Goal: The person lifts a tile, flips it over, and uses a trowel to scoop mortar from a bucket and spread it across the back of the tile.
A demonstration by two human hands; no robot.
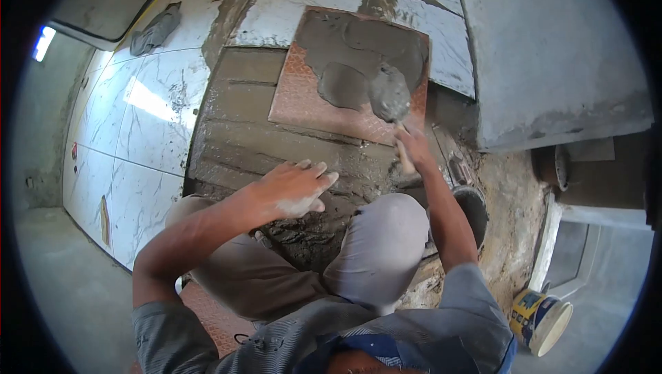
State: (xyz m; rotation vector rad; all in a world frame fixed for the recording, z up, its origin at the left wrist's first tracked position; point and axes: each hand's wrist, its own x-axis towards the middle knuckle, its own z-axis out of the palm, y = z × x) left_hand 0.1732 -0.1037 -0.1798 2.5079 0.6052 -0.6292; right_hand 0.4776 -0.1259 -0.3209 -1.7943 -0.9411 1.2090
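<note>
My right hand point(412, 145) is closed around the wooden handle of a trowel point(390, 95). The trowel's blade, smeared with grey mortar, rests on or just over a reddish tile point(310, 105). Wet mortar point(372, 43) covers much of that tile's far part, with the reddish surface bare along the near and left sides. My left hand point(298, 186) hovers over the mortar bed in front of my knees, fingers stretched out and holding nothing. Grey residue coats its fingertips and thumb side.
White marbled tiles point(155, 98) cover the left floor, with a grey cloth point(156, 29) on them. A dark bucket point(472, 208) stands by my right knee. A yellow and blue bucket point(541, 322) lies at lower right. A wall point(552, 50) rises at right.
</note>
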